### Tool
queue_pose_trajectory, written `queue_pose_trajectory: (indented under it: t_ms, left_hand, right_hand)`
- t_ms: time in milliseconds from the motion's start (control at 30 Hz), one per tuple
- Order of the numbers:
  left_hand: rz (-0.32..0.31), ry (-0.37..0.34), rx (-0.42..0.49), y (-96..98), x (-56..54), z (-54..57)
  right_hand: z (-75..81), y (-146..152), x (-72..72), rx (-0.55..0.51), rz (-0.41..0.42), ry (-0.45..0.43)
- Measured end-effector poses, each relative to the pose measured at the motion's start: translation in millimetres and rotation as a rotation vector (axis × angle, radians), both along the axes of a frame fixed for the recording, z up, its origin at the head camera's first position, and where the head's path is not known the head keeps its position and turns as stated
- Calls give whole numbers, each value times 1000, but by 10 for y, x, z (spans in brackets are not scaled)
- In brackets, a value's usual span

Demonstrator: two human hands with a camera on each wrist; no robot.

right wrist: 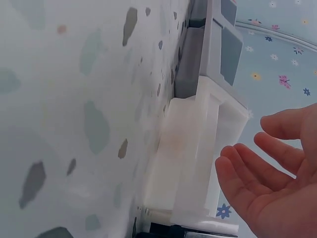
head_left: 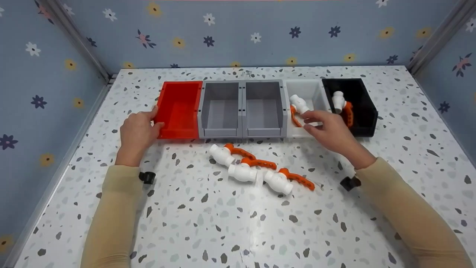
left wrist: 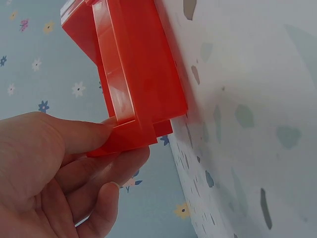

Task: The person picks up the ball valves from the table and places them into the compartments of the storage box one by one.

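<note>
On the left, my left hand (head_left: 137, 130) grips the side wall of a red bin (head_left: 180, 133); in the left wrist view its thumb and fingers pinch the wall between them. My right hand (head_left: 329, 128) hovers over the front of a white bin (head_left: 303, 86), its fingers loosely bent and holding nothing. Inside that bin lies a white ball valve (head_left: 298, 102) with an orange handle, close to the fingertips. Another ball valve (head_left: 338, 100) lies in the black bin (head_left: 368, 128). On the table in front are three more: a left one (head_left: 221, 155), a middle one (head_left: 241, 172) and a right one (head_left: 278, 182).
Two grey bins (head_left: 221, 133) (head_left: 264, 133) stand side by side between the red and white ones, forming one row. Flowered walls (head_left: 238, 33) enclose the speckled table (head_left: 193, 230) at the back and sides.
</note>
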State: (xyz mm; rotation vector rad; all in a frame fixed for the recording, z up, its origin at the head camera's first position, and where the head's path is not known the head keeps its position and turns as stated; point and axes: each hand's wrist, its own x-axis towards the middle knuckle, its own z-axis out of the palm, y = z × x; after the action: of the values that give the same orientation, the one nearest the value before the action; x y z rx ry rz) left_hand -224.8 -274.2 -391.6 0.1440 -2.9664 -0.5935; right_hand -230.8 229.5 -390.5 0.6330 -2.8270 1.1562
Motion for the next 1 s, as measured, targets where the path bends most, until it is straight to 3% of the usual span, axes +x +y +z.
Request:
queue_pose_trajectory:
  t_ms: [700, 1000]
  left_hand:
    - [3, -2, -1, 0, 15, -2]
    - [-10, 2, 9, 1, 11, 2]
  right_hand:
    - [-94, -106, 299, -8, 148, -59]
    - [-94, -153, 403, -13, 245, -129]
